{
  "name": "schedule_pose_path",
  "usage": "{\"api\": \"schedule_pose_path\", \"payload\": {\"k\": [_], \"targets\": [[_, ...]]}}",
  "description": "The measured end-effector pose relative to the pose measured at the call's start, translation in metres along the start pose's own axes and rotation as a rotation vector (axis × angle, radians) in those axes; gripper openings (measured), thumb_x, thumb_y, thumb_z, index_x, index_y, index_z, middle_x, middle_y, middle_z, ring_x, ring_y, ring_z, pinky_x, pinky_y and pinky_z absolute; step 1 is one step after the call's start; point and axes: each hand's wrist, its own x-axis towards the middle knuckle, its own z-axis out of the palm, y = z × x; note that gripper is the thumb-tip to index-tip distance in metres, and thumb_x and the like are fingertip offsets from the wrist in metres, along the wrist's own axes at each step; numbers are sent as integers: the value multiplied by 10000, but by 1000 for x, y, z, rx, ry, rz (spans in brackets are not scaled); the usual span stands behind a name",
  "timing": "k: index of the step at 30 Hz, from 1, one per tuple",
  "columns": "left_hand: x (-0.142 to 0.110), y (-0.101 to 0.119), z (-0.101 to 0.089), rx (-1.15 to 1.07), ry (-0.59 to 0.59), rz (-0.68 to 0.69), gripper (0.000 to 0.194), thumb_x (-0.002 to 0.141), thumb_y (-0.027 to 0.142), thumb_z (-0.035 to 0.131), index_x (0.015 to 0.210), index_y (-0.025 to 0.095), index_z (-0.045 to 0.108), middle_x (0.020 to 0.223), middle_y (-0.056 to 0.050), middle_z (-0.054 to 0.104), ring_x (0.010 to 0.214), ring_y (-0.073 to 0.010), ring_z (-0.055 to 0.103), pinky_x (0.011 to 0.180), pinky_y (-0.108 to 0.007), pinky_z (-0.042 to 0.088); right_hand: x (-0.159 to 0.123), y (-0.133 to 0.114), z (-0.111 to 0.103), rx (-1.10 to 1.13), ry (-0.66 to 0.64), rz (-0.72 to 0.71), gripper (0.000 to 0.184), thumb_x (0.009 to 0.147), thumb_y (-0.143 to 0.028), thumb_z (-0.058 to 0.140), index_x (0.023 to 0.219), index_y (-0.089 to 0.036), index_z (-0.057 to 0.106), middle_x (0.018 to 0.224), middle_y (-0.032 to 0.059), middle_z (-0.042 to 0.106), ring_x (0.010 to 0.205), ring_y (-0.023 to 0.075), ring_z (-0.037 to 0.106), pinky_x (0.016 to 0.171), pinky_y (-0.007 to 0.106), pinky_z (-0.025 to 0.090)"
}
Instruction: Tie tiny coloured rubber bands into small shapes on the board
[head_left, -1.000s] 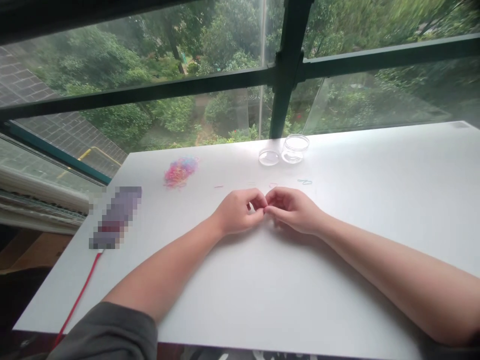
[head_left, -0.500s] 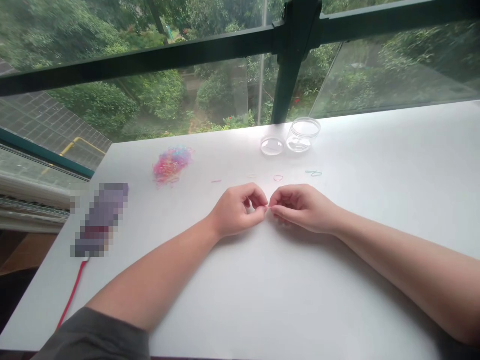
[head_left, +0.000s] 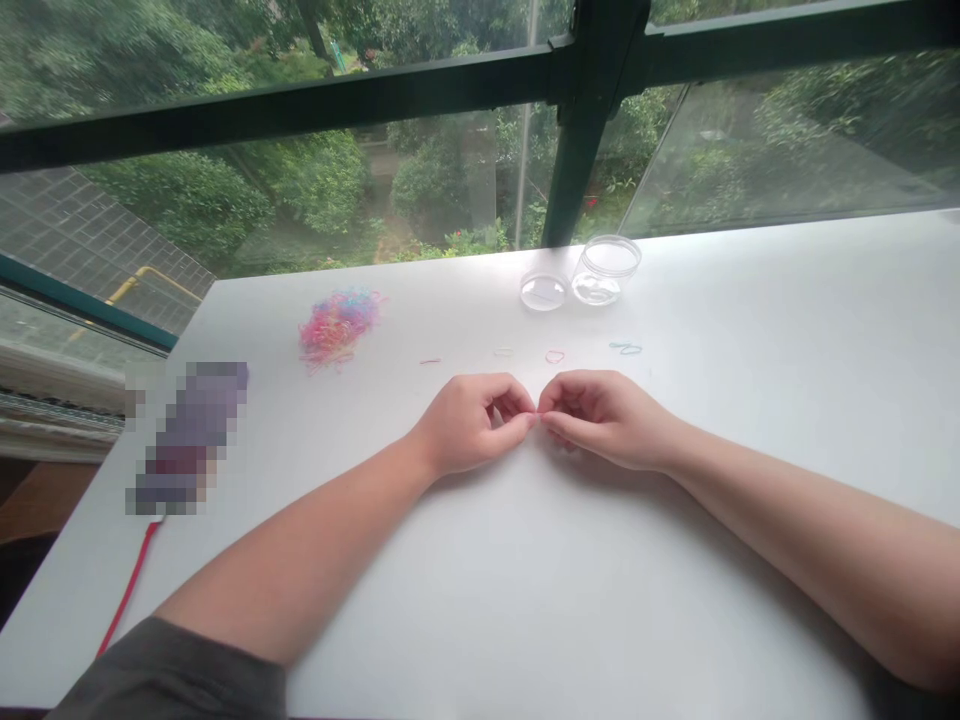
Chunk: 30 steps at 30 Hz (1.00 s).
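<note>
My left hand (head_left: pixel 474 425) and my right hand (head_left: pixel 611 420) meet fingertip to fingertip over the white table, each closed in a pinch. Whatever lies between the fingertips is too small to make out. Just beyond the hands, a few small elastic bands lie in a loose row: a thin pink band (head_left: pixel 430 361), a pale band (head_left: pixel 502 352), a pink looped band (head_left: pixel 554 357) and teal bands (head_left: pixel 625 349). Farther left is a heap of multicoloured elastic bands (head_left: pixel 339 332), mostly pink with some blue.
A clear round jar (head_left: pixel 606 274) stands at the table's back edge, with its clear lid (head_left: pixel 544 292) beside it. On the left lies a blurred-out flat object (head_left: pixel 196 435) with a red cable (head_left: pixel 129 590). Windows with a dark green frame (head_left: pixel 585 150) rise behind the white table (head_left: pixel 465 590).
The view has shifted slightly, so things on the left appear a little farther left. Both hands keep their pinch, fingertips together, with hardly any movement.
</note>
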Motion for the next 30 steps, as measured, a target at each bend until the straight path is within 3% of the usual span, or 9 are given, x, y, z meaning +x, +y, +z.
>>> {"api": "schedule_pose_path", "payload": {"k": [9,30], "targets": [[-1,-1,-1,-1,6,13,55,750,199,594,757,149,616,661,9,625,526,-56,490,502,-173,394,-1,1,-2,-26,-26,-52,90,860,-248,538,841,-160,546,651,6,577,575,115,541,538,234,435],[-1,-1,0,-1,-2,-7,37,742,192,587,748,156,592,655,18,603,529,-60,477,499,-184,378,-2,4,2,-291,90,-264,63,780,-113,551,797,-173,557,618,-38,509,528,72,426,493,192,360]]}}
